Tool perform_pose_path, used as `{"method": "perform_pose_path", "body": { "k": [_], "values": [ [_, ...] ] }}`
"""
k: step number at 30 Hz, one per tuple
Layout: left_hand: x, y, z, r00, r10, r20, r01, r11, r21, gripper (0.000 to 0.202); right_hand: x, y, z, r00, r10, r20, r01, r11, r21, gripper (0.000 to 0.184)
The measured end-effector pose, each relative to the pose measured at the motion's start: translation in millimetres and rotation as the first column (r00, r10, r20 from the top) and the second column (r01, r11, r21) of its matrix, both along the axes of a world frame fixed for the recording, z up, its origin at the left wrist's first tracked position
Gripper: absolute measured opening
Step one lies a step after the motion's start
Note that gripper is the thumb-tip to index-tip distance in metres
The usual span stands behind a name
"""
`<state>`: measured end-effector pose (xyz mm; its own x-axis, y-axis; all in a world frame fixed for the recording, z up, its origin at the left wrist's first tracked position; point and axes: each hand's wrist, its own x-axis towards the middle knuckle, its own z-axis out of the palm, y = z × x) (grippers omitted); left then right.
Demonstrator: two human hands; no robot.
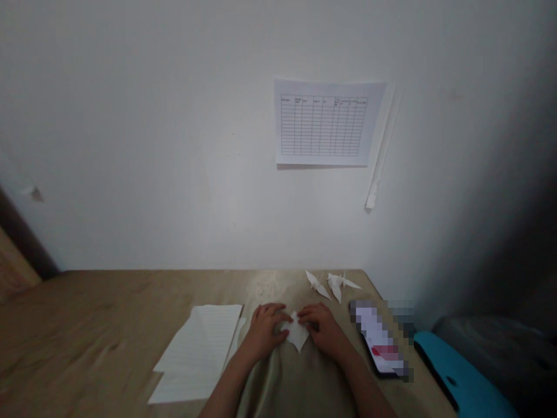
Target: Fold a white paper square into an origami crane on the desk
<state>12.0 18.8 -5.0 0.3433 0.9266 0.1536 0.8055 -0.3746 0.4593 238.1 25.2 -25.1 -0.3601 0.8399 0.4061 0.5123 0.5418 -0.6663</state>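
A small piece of folded white paper [297, 337], roughly diamond-shaped with a point toward me, lies on the cloth-covered table [108, 331]. My left hand [266, 328] has its fingers curled, with thumb and fingertips on the paper's left edge. From the other side my right hand [321, 326] pinches the paper near its top corner; part of the paper is hidden under the fingers. Beyond my right hand, folded paper cranes [335, 285] rest near the table's back edge. Left of my left hand lie lined paper sheets [200, 348], overlapping one another.
A phone [378, 342] with a lit, blurred screen lies to my right. Past the table's right edge is a blue object [465, 371]. A printed table sheet [324, 125] hangs on the white wall [152, 145] behind the table.
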Motion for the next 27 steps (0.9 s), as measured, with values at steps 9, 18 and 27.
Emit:
{"method": "perform_pose_path", "body": {
  "k": [9, 18, 27],
  "values": [
    [-1.6, 5.5, -8.4, 0.989, -0.1, 0.106, 0.101, 0.995, -0.001, 0.017, 2.0, -4.2, 5.8, 0.997, 0.023, 0.078, -0.024, 1.0, 0.013, 0.041],
    [-2.5, 10.0, -17.4, 0.979, -0.12, 0.162, 0.124, 0.992, -0.017, 0.018, 0.2, -6.2, 2.3, 1.0, 0.005, 0.014, -0.005, 1.0, -0.016, 0.035],
    [-1.0, 3.0, -10.0, 0.976, -0.128, 0.178, 0.128, 0.992, 0.013, 0.01, 3.6, -2.9, -1.7, 0.999, 0.012, -0.032, -0.014, 0.998, -0.058, 0.037]
  ]
}}
